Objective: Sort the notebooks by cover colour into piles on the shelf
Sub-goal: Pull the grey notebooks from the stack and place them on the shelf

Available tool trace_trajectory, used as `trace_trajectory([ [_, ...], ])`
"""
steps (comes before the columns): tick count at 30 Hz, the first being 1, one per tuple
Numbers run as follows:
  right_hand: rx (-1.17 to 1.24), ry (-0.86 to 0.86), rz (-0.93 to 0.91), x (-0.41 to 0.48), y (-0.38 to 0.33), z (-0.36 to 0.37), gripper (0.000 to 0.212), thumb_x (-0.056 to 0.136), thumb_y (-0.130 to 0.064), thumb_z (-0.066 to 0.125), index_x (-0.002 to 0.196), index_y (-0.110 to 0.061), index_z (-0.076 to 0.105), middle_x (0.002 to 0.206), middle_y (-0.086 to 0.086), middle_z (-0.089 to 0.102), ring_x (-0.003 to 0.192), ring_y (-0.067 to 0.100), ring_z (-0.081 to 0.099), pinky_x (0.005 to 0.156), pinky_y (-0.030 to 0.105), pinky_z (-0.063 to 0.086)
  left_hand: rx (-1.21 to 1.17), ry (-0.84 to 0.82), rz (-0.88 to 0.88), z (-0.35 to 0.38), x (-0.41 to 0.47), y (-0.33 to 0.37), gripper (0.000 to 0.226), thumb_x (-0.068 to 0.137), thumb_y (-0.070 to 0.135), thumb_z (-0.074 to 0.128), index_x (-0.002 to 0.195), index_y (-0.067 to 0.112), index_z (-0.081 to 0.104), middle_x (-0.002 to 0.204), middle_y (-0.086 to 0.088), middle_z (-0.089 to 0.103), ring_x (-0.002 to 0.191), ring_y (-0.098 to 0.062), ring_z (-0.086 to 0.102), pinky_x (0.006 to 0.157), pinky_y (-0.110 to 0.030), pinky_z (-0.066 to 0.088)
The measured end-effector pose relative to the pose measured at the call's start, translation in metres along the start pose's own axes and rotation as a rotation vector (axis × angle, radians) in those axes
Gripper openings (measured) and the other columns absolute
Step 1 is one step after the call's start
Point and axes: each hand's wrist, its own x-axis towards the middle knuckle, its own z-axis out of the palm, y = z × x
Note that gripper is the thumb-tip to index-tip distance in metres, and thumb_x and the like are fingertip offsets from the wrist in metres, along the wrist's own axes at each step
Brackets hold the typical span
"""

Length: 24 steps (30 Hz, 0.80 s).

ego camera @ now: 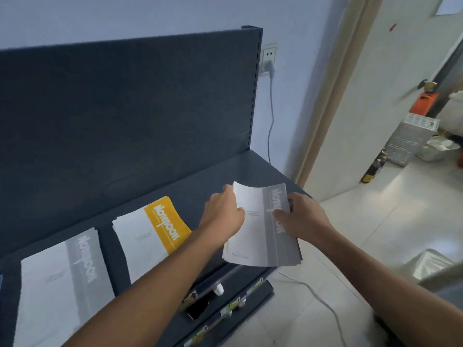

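A stack of grey-and-white notebooks [260, 236] sits at the right end of the dark shelf [225, 171], overhanging its front edge. My left hand [225, 211] grips the top notebook's left edge, which curls upward. My right hand [300, 216] presses on the grey band at the stack's right side. A yellow-and-white notebook pile [150, 234] lies to the left of my hands. Further left rests another grey-and-white pile [62, 279]. A sliver of something blue [1, 281] shows at the frame's left edge.
The shelf has a tall dark back panel [125, 108]. Lower shelves [225, 304] hold small items and a phone. A wall socket [269, 58] with a cable hangs right of the shelf. An open doorway [375, 96] and tiled floor with clutter lie to the right.
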Motion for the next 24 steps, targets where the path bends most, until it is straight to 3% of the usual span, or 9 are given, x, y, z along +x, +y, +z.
trace_trajectory([
  [5, -0.039, -0.113, -0.092, 0.05, -0.02, 0.023, 0.02, 0.088, -0.036, 0.06, 0.103, -0.023, 0.063, 0.095, -0.004, 0.068, 0.083, 0.021, 0.063, 0.064, 0.031, 0.045, -0.035, 0.073, -0.157, -0.001, 0.022, -0.022, 0.033, 0.094, 0.023, 0.061, 0.123, 0.014, 0.046, 0.104, -0.007, 0.059, 0.091, -0.028, 0.06, 0.062, -0.037, 0.051],
  [9, -0.083, -0.192, -0.22, 0.084, -0.048, 0.039, 0.015, 0.088, -0.033, 0.059, 0.098, -0.022, 0.062, 0.09, -0.003, 0.066, 0.077, 0.02, 0.062, 0.063, 0.034, 0.051, 0.056, 0.124, -0.234, -0.005, 0.034, -0.039, 0.052, 0.096, 0.021, 0.058, 0.139, 0.003, 0.036, 0.111, -0.014, 0.062, 0.099, -0.034, 0.063, 0.068, -0.039, 0.051],
  [12, -0.117, -0.251, -0.301, 0.106, -0.064, 0.053, 0.017, 0.088, -0.033, 0.057, 0.101, -0.023, 0.062, 0.095, -0.003, 0.065, 0.08, 0.021, 0.062, 0.063, 0.034, 0.048, 0.054, 0.172, -0.317, -0.004, 0.043, -0.052, 0.054, 0.096, 0.02, 0.06, 0.14, 0.001, 0.035, 0.11, -0.015, 0.064, 0.097, -0.033, 0.064, 0.072, -0.041, 0.054],
  [17, -0.181, -0.328, -0.39, 0.137, -0.077, 0.069, 0.017, 0.087, -0.033, 0.055, 0.095, -0.018, 0.058, 0.091, -0.001, 0.063, 0.078, 0.023, 0.062, 0.066, 0.036, 0.054, 0.024, 0.225, -0.461, 0.002, 0.054, -0.058, 0.052, 0.096, 0.02, 0.063, 0.138, 0.0, 0.039, 0.101, -0.012, 0.065, 0.092, -0.029, 0.065, 0.062, -0.034, 0.046],
  [24, -0.228, -0.418, -0.464, 0.159, -0.078, 0.089, 0.016, 0.088, -0.03, 0.051, 0.089, -0.014, 0.052, 0.082, 0.001, 0.059, 0.067, 0.017, 0.056, 0.051, 0.03, 0.043, 0.06, 0.268, -0.563, 0.015, 0.064, -0.06, 0.048, 0.094, 0.019, 0.065, 0.132, 0.001, 0.042, 0.093, -0.011, 0.066, 0.088, -0.031, 0.067, 0.063, -0.038, 0.051],
])
